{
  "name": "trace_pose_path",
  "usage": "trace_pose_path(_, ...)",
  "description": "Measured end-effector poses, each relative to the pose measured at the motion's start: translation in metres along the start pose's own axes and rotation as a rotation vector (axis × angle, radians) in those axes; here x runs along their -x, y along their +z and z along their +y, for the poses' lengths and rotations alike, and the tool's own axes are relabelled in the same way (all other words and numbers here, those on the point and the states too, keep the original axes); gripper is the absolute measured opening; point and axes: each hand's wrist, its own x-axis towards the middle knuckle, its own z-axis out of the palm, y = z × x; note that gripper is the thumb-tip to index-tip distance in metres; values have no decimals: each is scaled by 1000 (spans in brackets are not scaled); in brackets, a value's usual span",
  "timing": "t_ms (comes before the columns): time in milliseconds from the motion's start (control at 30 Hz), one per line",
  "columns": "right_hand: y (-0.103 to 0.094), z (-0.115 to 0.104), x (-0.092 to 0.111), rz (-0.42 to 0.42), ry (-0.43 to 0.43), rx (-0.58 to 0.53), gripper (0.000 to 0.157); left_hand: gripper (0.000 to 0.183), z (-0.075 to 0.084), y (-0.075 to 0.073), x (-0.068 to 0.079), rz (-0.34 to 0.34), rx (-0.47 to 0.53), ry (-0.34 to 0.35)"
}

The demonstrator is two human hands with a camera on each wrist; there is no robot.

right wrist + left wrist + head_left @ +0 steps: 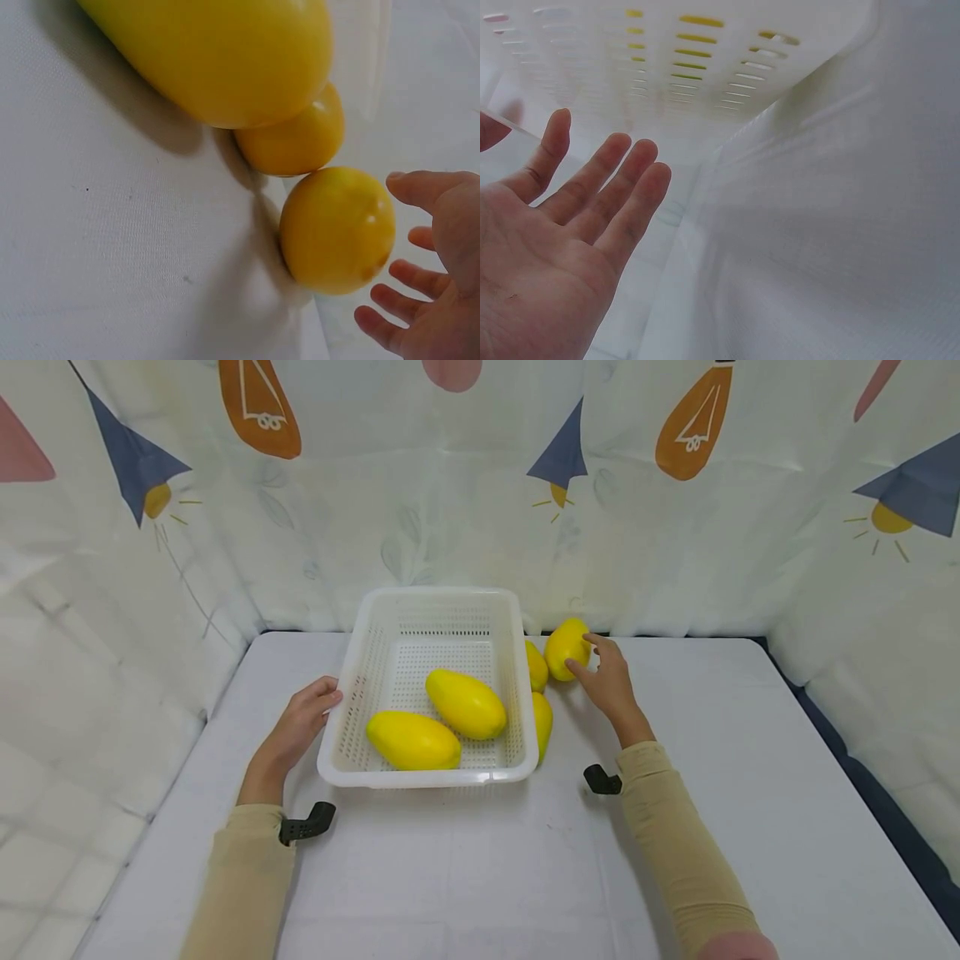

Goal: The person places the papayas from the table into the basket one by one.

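A white plastic basket (345, 768) with slotted walls holds two yellow mangoes, one nearer (412, 742) and one farther right (467, 704). My left hand (300, 718) touches the basket's left rim with its fingertips; in the left wrist view its fingers (634, 210) are spread and nearly straight beside the wall. Outside the basket's right wall, my right hand (606, 681) is at the farthest mango (567, 649), thumb and fingers spread around its right side. The right wrist view shows that mango (337, 232) with a small gap to the thumb.
Two more mangoes lie against the basket's right side, one at the back (536, 667) and one in front (542, 727), both partly hidden by its wall. A white cloth covers the table (480, 868). A patterned curtain (465, 510) hangs behind and at both sides.
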Motion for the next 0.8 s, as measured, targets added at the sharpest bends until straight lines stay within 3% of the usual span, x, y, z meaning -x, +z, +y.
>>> trace_pose_path(800, 8, 6, -10, 4, 22, -12, 66, 41, 2, 0, 1, 1, 8, 0)
